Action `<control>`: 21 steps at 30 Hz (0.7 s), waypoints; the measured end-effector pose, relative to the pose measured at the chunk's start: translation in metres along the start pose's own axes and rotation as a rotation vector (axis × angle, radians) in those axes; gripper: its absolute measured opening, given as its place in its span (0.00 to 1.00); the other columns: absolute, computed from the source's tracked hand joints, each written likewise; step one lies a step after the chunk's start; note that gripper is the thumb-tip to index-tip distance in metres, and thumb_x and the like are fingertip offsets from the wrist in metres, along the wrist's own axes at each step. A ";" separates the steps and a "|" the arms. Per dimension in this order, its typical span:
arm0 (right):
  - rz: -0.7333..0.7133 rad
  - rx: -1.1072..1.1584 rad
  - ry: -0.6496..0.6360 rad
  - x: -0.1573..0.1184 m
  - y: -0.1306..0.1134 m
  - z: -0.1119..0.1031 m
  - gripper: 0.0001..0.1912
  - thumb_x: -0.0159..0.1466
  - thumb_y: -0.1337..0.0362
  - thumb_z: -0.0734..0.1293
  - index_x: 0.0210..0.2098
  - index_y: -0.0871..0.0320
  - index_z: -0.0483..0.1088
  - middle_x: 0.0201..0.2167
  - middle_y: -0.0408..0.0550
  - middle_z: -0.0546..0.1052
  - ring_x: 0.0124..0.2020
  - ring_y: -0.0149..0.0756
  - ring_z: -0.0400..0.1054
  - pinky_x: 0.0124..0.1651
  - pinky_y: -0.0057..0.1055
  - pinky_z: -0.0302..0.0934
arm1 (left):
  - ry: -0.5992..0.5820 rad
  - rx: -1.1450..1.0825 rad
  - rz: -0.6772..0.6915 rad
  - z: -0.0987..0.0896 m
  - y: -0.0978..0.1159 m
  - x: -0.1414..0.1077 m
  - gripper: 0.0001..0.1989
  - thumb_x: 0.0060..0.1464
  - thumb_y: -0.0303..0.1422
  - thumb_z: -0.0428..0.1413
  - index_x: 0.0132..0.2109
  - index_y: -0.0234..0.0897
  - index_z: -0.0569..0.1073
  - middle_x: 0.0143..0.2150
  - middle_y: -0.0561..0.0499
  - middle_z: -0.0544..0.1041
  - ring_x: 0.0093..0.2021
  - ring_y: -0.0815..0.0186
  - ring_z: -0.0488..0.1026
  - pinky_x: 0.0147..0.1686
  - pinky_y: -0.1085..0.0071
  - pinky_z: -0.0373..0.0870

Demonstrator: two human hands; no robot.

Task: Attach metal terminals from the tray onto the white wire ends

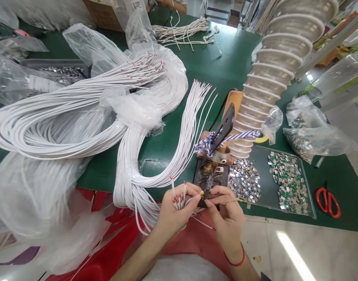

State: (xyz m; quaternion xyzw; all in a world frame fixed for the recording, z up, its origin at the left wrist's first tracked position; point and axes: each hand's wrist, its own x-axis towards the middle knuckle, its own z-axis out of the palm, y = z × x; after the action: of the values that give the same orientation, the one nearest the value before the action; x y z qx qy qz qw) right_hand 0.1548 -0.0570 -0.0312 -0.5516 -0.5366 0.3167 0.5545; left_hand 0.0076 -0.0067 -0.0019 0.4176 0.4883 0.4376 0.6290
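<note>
My left hand (173,214) is closed around several white cables (179,201) with red tips. Its thumb and forefinger pinch close to a small yellowish spot. Right beside them, the fingers of my right hand (227,212) are pinched together, and whatever they hold is too small to make out. Both hands meet at the table's front edge, just below a dark, worn block under a clamped tool with an orange handle (234,102). Blue-and-white cord (206,143) is wound around that tool. Small metal connectors (245,180) lie heaped to the right of my hands.
A ribbed clear hose (280,50) comes down behind the tool. On the tray (264,168) sit more connectors with green parts (290,183). Red-handled scissors (328,203) lie at the right. Large white cable bundles (64,113) and plastic bags (319,136) cover parts of the green table.
</note>
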 end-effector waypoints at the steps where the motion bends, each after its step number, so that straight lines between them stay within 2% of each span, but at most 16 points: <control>1: -0.005 0.001 0.004 0.000 0.000 0.000 0.08 0.68 0.73 0.71 0.36 0.52 0.74 0.42 0.45 0.78 0.47 0.34 0.75 0.48 0.28 0.72 | 0.004 -0.006 0.001 0.000 0.001 0.000 0.06 0.49 0.28 0.64 0.25 0.36 0.78 0.32 0.46 0.82 0.33 0.62 0.79 0.33 0.72 0.76; 6: -0.012 -0.029 -0.023 0.002 -0.001 -0.003 0.08 0.67 0.73 0.71 0.36 0.52 0.75 0.42 0.46 0.79 0.45 0.35 0.76 0.47 0.29 0.72 | -0.016 -0.034 -0.042 -0.001 -0.002 0.001 0.06 0.48 0.30 0.65 0.25 0.36 0.78 0.32 0.46 0.82 0.29 0.64 0.77 0.28 0.73 0.73; 10: 0.005 -0.046 -0.026 0.002 -0.003 -0.004 0.08 0.67 0.73 0.71 0.36 0.53 0.76 0.41 0.47 0.80 0.44 0.37 0.76 0.46 0.31 0.73 | -0.016 0.000 -0.034 0.000 -0.004 0.002 0.07 0.48 0.31 0.65 0.24 0.36 0.77 0.32 0.46 0.82 0.31 0.62 0.78 0.31 0.71 0.74; 16: -0.022 -0.051 -0.002 0.004 -0.004 -0.003 0.07 0.67 0.71 0.72 0.35 0.53 0.76 0.40 0.48 0.80 0.43 0.39 0.77 0.46 0.35 0.74 | -0.012 0.020 -0.080 0.001 0.003 0.001 0.07 0.48 0.32 0.65 0.25 0.36 0.77 0.33 0.46 0.82 0.30 0.63 0.76 0.29 0.72 0.72; 21: -0.020 -0.024 -0.026 0.002 -0.004 -0.004 0.07 0.67 0.72 0.71 0.36 0.52 0.77 0.41 0.48 0.81 0.44 0.39 0.77 0.46 0.34 0.74 | -0.009 0.017 -0.050 -0.003 0.003 0.000 0.07 0.48 0.31 0.65 0.25 0.35 0.77 0.32 0.46 0.82 0.30 0.64 0.75 0.30 0.71 0.72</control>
State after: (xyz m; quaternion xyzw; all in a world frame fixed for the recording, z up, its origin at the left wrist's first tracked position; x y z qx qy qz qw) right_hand 0.1587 -0.0566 -0.0265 -0.5487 -0.5530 0.3118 0.5440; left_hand 0.0046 -0.0056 0.0003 0.4127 0.4995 0.4157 0.6383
